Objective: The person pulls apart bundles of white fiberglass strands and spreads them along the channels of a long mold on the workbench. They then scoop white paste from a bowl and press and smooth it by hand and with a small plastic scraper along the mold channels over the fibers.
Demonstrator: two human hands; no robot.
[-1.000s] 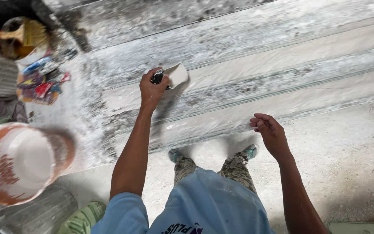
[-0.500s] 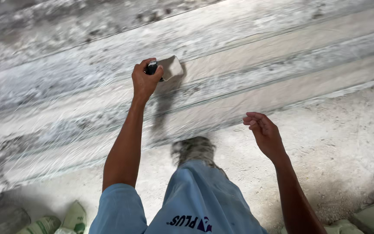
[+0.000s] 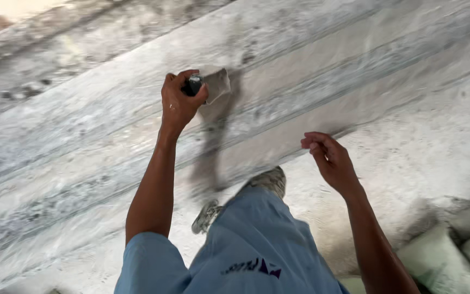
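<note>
Gripping a black handle tight, the left hand (image 3: pixel 179 100) presses a flat grey plastering trowel (image 3: pixel 216 85) against the streaky grey-white plastered wall (image 3: pixel 354 71). The fingers wrap all the way round the handle, so the blade can sit flat on the wall. The right hand (image 3: pixel 330 158) holds nothing (its fingers are loosely curled, a little apart) and hangs in the air, well apart from the trowel, likely for balance. Below are a light blue shirt (image 3: pixel 257 250) and dusty grey shoes (image 3: pixel 270 182) on the pale floor. Pale green sacks (image 3: pixel 441 261) lie at the lower right.
</note>
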